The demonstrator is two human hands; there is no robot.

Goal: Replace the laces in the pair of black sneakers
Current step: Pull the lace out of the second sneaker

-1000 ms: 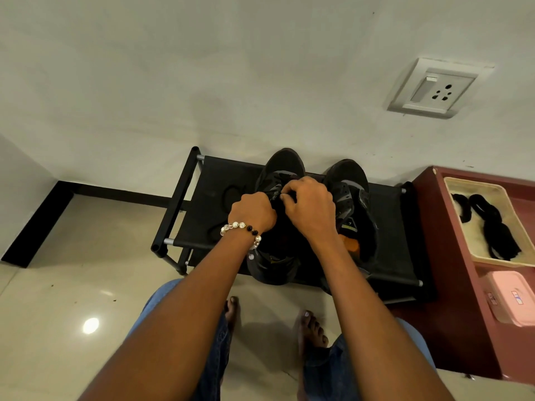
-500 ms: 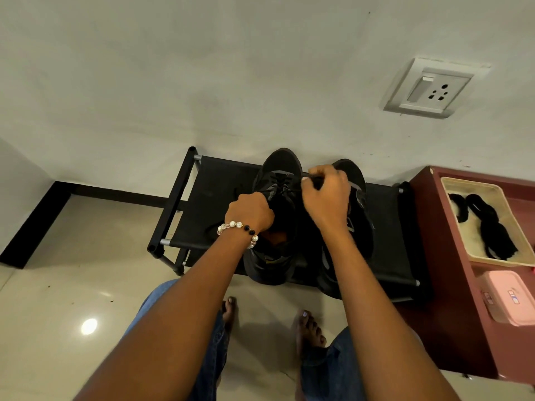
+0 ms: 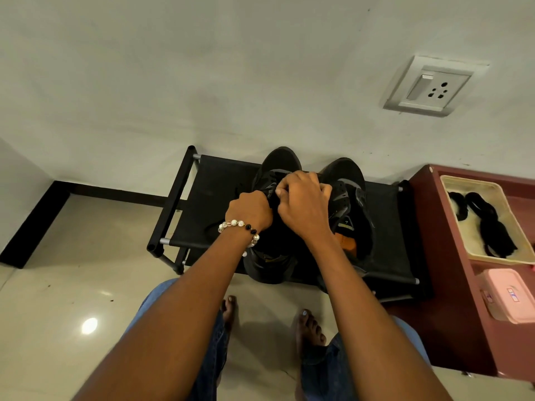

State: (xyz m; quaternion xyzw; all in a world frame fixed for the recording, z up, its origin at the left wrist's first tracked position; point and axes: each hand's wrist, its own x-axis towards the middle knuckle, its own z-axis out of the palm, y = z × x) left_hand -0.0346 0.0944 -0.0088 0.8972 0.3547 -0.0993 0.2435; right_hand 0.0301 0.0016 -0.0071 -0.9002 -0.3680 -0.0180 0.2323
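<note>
Both black sneakers sit side by side on the black shoe rack (image 3: 385,224) against the wall; left sneaker (image 3: 285,163) under both hands, right sneaker (image 3: 346,180) just beside it; left hand (image 3: 250,209) curled, gripping the left sneaker's upper; right hand (image 3: 304,204) fingers bent, pinching at its lace area, lace itself too dark to make out; black laces (image 3: 489,224) lie in the cream tray (image 3: 474,183) on the red cabinet (image 3: 451,314), well apart.

Black fabric rack (image 3: 220,180), wall socket (image 3: 431,86), maroon cabinet (image 3: 451,328), cream tray (image 3: 477,183), pink box (image 3: 509,299), perhaps lidded
</note>
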